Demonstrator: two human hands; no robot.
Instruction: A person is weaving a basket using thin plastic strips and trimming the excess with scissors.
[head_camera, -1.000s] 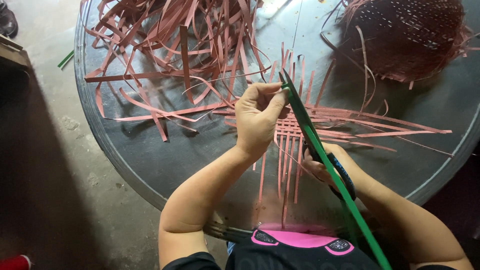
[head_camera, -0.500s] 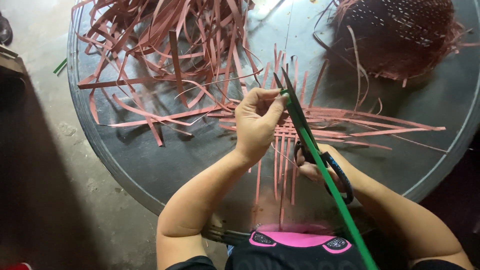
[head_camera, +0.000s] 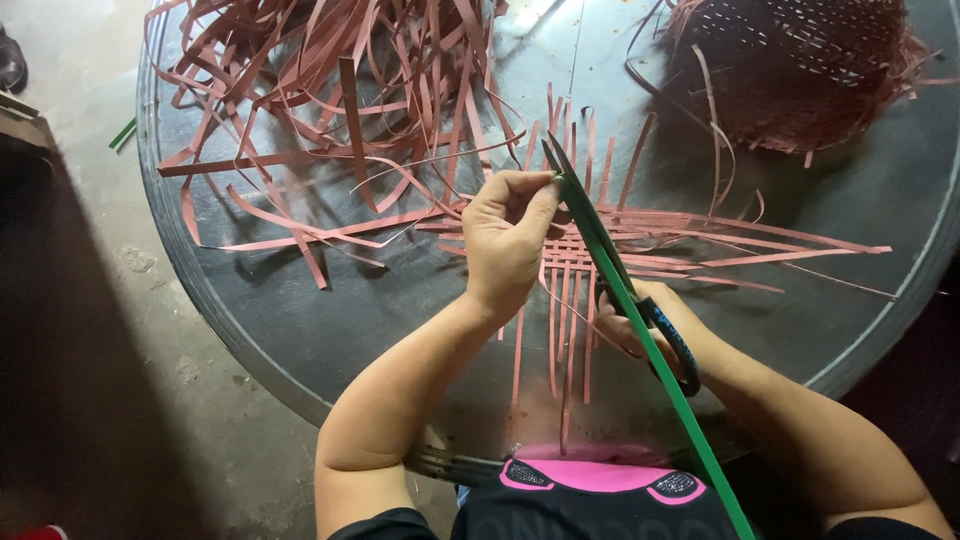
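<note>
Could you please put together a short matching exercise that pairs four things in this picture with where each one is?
Things:
1. green strip
2. scissors
3. loose pile of reddish strips
4. woven basket

Places:
A. far right of the round table
B. in the right hand
C. far left of the table
D. pinched at its upper end by the left hand, running down toward the person

Pairs: 1-D, 2-B, 3-C, 4-A
</note>
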